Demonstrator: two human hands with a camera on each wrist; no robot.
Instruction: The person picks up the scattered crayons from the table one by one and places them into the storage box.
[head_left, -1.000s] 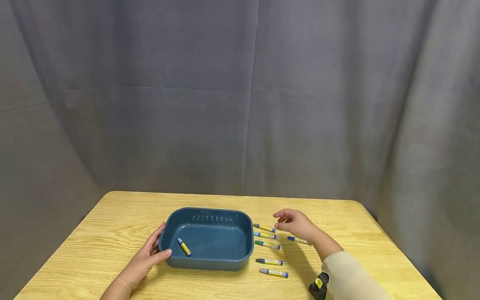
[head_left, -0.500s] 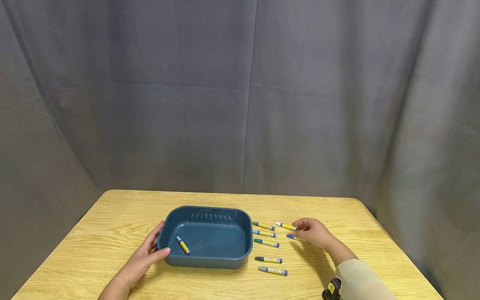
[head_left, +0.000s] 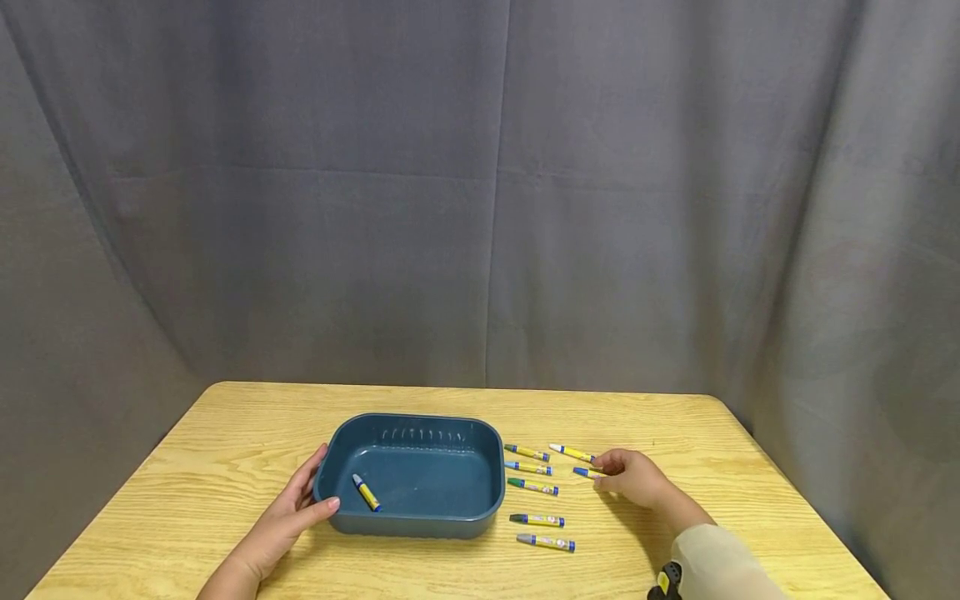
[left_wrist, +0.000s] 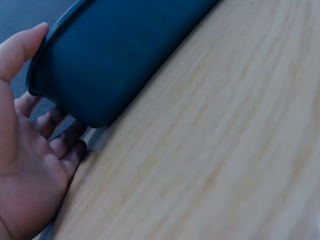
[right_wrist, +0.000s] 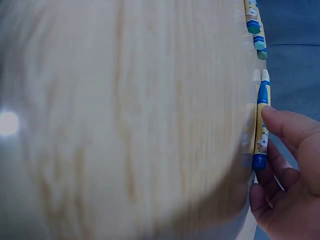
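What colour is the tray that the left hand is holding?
The tray is dark teal-blue all over; the head view shows it best.

Staged recording setup: grey curtain (head_left: 480, 208) behind bare wooden table (head_left: 225, 450).
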